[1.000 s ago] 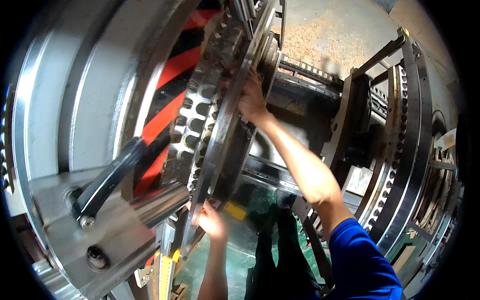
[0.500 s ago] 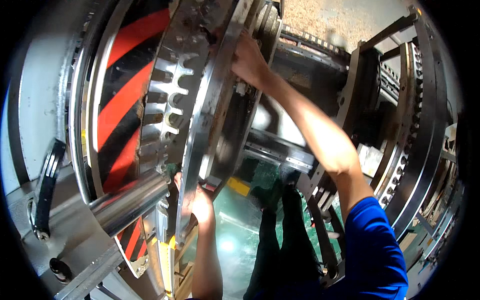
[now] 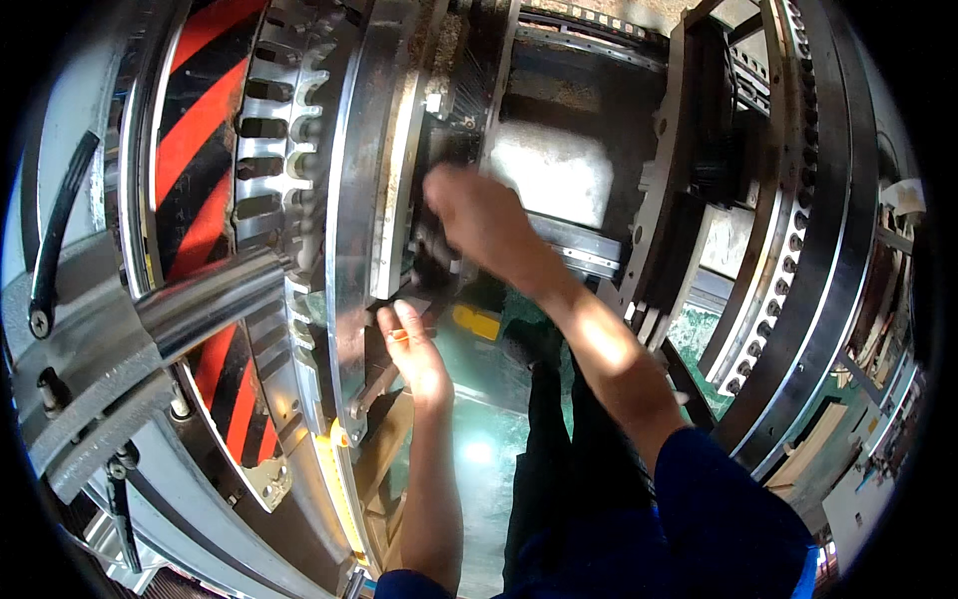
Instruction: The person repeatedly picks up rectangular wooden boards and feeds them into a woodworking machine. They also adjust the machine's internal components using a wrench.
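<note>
My left hand (image 3: 411, 354) is raised beside the lower end of a pale metal bar (image 3: 389, 245), its fingers stretched upward and apart. A thin orange line crosses those fingers; what it is I cannot make out. Farther up and to the right, my right hand (image 3: 479, 215) is curled and smeared by motion, next to the dark inner side of the machine. Whether it holds anything is hidden. Left of the bar runs a long shiny metal beam (image 3: 349, 200), and beyond that a row of toothed metal plates (image 3: 299, 150).
A red-and-black striped panel (image 3: 205, 130) and a thick steel shaft (image 3: 215, 299) stand at the left, with a black-handled lever (image 3: 62, 230). A curved dark frame (image 3: 833, 220) rises at the right. Wood chips (image 3: 659, 12) lie at the top; a yellow piece (image 3: 477, 321) lies low down.
My right hand has come away from the upper part of the beam, toward me. My left hand has left the beam's lower edge and moved up beside the bar. The view has shifted.
</note>
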Motion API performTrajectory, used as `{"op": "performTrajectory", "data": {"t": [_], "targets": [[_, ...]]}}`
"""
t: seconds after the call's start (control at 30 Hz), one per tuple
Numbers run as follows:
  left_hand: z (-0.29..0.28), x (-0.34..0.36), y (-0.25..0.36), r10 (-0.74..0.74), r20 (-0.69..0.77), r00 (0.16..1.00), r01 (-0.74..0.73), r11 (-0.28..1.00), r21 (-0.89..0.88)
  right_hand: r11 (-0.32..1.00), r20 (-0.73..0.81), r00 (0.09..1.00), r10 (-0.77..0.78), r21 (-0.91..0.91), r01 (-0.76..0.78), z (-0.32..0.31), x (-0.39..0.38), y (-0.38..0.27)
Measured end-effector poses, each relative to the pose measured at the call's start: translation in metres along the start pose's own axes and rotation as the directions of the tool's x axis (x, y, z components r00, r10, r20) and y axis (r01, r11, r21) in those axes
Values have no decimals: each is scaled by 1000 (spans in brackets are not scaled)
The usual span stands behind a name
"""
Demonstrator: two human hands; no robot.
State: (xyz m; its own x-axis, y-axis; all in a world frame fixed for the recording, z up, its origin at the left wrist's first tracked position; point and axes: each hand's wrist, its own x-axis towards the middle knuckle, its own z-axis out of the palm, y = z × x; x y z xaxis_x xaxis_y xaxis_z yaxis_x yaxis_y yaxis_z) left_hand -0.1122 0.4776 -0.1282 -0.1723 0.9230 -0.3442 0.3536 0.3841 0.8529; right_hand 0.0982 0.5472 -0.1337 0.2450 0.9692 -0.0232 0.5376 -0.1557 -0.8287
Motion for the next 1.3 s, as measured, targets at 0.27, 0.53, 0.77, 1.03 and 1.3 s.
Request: {"op": "performTrajectory", "data": {"t": [0.27,0.53,0.77,1.03,1.3], "targets": [[-4,-16,7,-200,482,853,314,934,-167,876,558,819,-131,451,-168,16,-99,-14],[-2,-16,50,-123,350,929,188,969,-158,979,502,862,-65,202,-43,7,-60,-20],[-17,12,35,-55,85,995,67,987,-147,960,14,994,-105,262,98,-4,41,-14],[-1,75,-20,356,-160,921,-180,751,636,788,-107,994,-26,610,86,4,78,-31],[-3,79,-32,280,-167,945,-163,850,502,590,-102,987,-127,792,158,21,65,-39]]}}
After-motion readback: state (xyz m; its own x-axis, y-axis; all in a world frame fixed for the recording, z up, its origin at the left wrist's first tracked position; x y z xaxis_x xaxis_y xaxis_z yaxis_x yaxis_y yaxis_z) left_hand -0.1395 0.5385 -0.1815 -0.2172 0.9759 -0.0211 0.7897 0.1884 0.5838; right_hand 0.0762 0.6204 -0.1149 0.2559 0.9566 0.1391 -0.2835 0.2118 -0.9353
